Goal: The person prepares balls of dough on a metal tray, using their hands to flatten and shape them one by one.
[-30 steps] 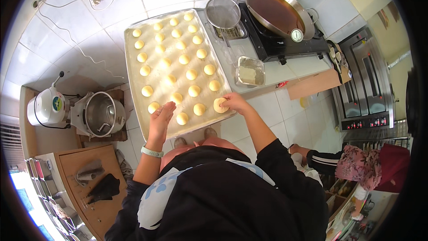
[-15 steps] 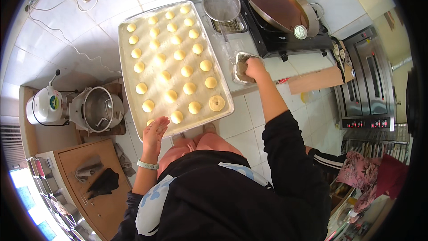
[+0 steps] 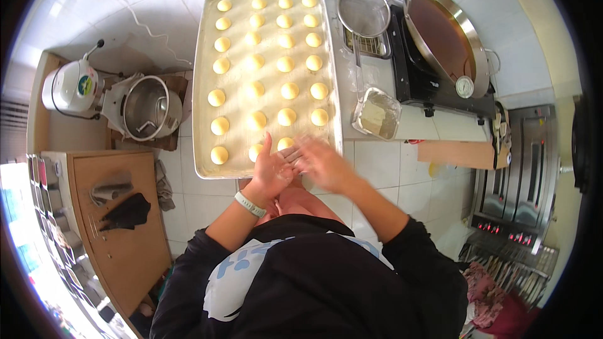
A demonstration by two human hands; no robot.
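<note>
A long floured tray holds rows of round yellow dough balls. My left hand and my right hand meet palm to palm just over the tray's near edge, beside the nearest ball. The left palm is flat with its fingers pointing up, and a pale wristband sits on that wrist. Motion blurs the right hand. What lies between the palms is hidden. A small square container of dough stands right of the tray.
Behind the container are a round mesh sieve and a wide pan on a black stove. A white rice cooker and a metal pot sit at left. An oven stands at right, a wooden table at lower left.
My right hand has come back from the small container to the tray's near edge. My left hand has lifted to meet it, and the palms now press together.
</note>
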